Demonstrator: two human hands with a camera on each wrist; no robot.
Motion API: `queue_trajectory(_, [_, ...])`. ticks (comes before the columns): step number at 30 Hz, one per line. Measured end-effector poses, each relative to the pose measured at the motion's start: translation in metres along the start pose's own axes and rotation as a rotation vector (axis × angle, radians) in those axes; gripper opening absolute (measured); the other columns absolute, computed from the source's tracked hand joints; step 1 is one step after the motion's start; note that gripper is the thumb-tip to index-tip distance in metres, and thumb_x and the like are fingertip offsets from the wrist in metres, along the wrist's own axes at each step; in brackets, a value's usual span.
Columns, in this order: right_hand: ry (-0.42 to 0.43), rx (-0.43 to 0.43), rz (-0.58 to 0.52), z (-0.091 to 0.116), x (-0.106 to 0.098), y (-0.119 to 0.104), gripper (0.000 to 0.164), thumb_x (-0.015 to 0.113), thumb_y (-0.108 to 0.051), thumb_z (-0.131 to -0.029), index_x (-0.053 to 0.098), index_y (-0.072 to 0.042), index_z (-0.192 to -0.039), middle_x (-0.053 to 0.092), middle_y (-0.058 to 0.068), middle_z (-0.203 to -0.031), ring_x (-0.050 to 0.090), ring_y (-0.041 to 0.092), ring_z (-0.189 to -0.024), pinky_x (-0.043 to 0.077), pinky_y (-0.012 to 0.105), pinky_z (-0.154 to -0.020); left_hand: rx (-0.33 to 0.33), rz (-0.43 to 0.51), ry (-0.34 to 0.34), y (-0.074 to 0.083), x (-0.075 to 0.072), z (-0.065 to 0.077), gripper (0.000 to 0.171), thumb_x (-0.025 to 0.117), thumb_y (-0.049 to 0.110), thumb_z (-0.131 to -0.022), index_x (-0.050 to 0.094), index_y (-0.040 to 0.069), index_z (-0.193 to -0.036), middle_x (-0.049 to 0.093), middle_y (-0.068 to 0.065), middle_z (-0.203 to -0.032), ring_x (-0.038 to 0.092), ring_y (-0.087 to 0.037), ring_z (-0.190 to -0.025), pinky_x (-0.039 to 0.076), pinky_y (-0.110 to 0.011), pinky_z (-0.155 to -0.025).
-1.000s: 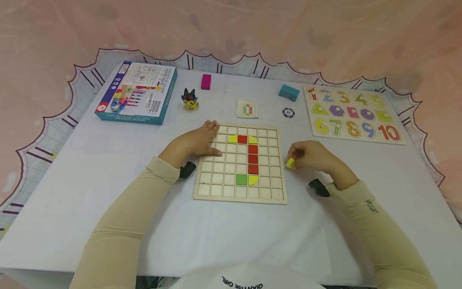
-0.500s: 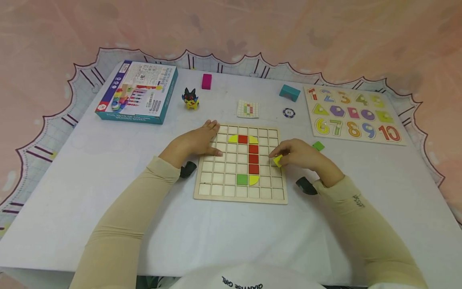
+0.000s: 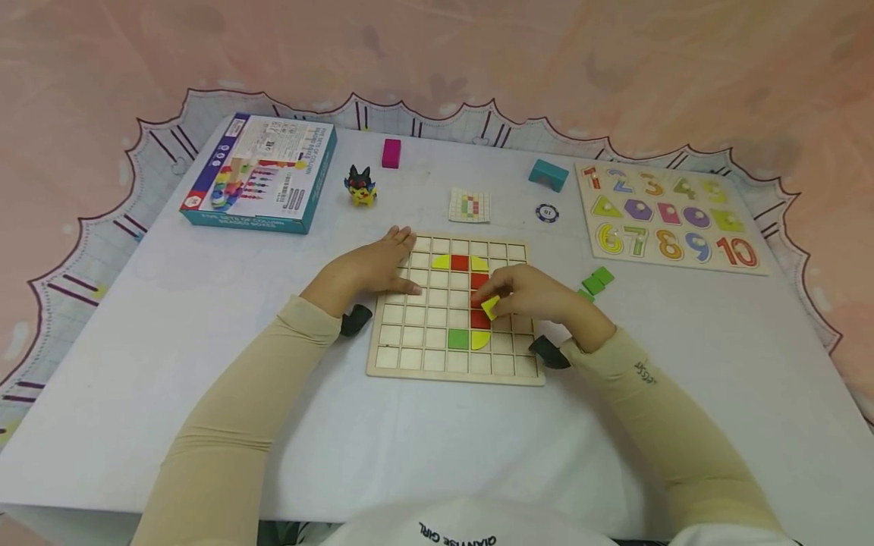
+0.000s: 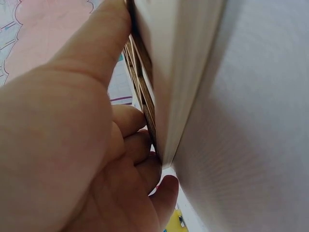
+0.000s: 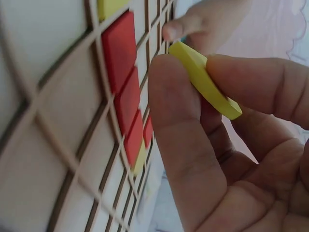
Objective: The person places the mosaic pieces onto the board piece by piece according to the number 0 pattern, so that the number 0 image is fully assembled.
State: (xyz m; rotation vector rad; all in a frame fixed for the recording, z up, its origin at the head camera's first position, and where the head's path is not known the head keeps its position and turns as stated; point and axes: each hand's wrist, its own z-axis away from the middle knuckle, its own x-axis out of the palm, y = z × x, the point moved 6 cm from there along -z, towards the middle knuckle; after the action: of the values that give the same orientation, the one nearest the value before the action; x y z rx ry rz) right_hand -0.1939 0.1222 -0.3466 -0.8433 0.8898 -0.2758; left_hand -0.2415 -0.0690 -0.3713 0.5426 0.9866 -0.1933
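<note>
My right hand (image 3: 539,296) pinches a yellow tile (image 5: 205,79) between thumb and finger, above the red column on the wooden grid board (image 3: 454,378). In the right wrist view the tile is tilted and apart from the grid. Spread over the board's upper left edge, my left hand (image 3: 372,265) rests with its thumb across the cells. Red tiles (image 3: 480,319), yellow rounded tiles (image 3: 480,340) and one green square tile (image 3: 457,339) sit in cells. The right fingers partly cover the red column. In the left wrist view, left fingers touch the board's side (image 4: 178,58).
Several loose green tiles (image 3: 594,284) lie right of the board. Behind it are a small pattern card (image 3: 469,206), a poker chip (image 3: 547,213), a teal block (image 3: 548,175), a magenta block (image 3: 391,154) and a toy figure (image 3: 359,186). A box (image 3: 259,174) and a number puzzle (image 3: 669,216) flank them.
My right hand has carried the yellow tile leftward from beside the board to over the red column, uncovering the loose green tiles. My left hand stays in place.
</note>
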Motion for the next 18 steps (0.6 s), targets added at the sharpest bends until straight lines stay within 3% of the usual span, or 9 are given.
queue_trajectory(4, [-0.004, -0.014, 0.005, -0.007, 0.008, -0.007, 0.022, 0.061, -0.003, -0.080, 0.072, -0.004, -0.098, 0.063, 0.007, -0.097, 0.050, 0.020, -0.084, 0.043, 0.028, -0.074, -0.004, 0.000, 0.002, -0.001, 0.001, -0.001, 0.096, 0.058, 0.048, -0.086, 0.001, 0.001, -0.147, -0.005, -0.015, -0.155, -0.008, -0.029, -0.142, 0.004, -0.041, -0.117])
queue_trajectory(11, [-0.038, 0.034, -0.024, -0.017, 0.024, -0.015, 0.013, 0.063, -0.003, -0.079, 0.067, -0.003, -0.091, 0.065, 0.004, -0.086, 0.056, 0.016, -0.079, 0.047, 0.026, -0.077, -0.007, 0.001, 0.010, -0.002, 0.001, -0.002, 0.096, 0.059, 0.048, -0.085, 0.002, 0.001, -0.147, -0.004, -0.015, -0.155, -0.008, -0.029, -0.142, 0.004, -0.041, -0.117])
queue_trajectory(18, [-0.069, 0.013, -0.042, -0.025, 0.036, -0.021, 0.005, 0.067, -0.007, -0.080, 0.064, -0.004, -0.083, 0.061, 0.000, -0.072, 0.051, 0.014, -0.065, 0.042, 0.023, -0.059, -0.007, 0.013, 0.013, -0.003, 0.001, -0.002, 0.097, 0.059, 0.049, -0.085, 0.003, 0.001, -0.147, -0.004, -0.015, -0.155, -0.008, -0.029, -0.142, 0.005, -0.041, -0.117])
